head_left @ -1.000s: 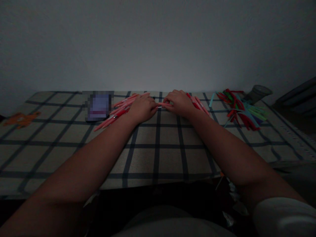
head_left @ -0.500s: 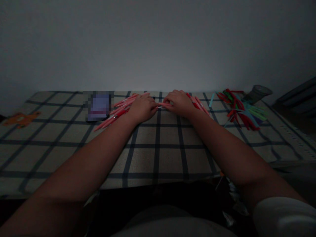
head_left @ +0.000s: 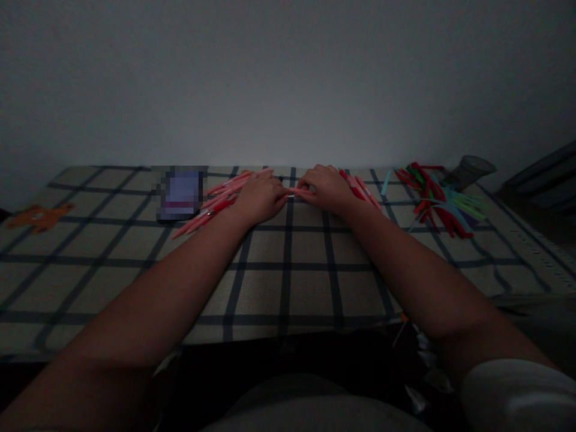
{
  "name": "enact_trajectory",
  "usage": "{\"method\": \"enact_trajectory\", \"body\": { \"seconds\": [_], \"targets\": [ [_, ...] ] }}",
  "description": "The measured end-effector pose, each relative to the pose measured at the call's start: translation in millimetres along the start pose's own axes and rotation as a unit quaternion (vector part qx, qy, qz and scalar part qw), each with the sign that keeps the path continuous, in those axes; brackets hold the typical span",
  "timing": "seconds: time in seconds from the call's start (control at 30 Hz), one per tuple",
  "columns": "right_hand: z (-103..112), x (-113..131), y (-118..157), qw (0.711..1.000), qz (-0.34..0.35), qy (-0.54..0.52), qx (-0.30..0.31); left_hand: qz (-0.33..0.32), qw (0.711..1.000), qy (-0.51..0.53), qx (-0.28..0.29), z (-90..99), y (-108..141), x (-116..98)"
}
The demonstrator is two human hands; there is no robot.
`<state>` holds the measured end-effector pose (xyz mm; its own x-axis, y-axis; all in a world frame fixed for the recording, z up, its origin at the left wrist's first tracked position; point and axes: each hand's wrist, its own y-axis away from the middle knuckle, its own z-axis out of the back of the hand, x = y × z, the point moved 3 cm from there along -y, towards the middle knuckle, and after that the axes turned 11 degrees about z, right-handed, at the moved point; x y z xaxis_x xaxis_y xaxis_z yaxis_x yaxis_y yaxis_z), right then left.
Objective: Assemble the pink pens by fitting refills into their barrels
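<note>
Between my two hands lies a thin pink strip, with something white beside it. My left hand pinches its left end, and my right hand has thumb and fingers closed on its right end. Several pink strips lie beside and partly under my left hand, along with a red piece. Right of my right hand are more red and pink strips, partly hidden by the hand.
A blurred phone-like device lies left on the checked cloth. An orange flat figure is at the far left. On the right are a pile of coloured strips, a tipped clear cup and a light blue strip.
</note>
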<state>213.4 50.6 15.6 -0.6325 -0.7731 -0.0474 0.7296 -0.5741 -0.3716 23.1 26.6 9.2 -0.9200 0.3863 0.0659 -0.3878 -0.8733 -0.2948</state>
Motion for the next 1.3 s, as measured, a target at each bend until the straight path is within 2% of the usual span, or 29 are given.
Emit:
{"method": "enact_trajectory", "body": {
  "seconds": [0.27,0.5,1.3],
  "targets": [
    [-3.1,1.5,-0.8,1.0,0.004,-0.002,0.026,-0.011,1.0,0.001,0.004,-1.0,-0.3,-0.8],
    [-8.6,2.1,-1.6,0.997,0.017,-0.003,0.077,-0.02,1.0,0.015,0.017,-3.8,-1.3,0.0],
    [-7.1,-1.7,-1.3,0.998,0.015,0.003,0.054,-0.023,1.0,-0.01,0.005,-4.4,-1.7,2.1]
  ]
}}
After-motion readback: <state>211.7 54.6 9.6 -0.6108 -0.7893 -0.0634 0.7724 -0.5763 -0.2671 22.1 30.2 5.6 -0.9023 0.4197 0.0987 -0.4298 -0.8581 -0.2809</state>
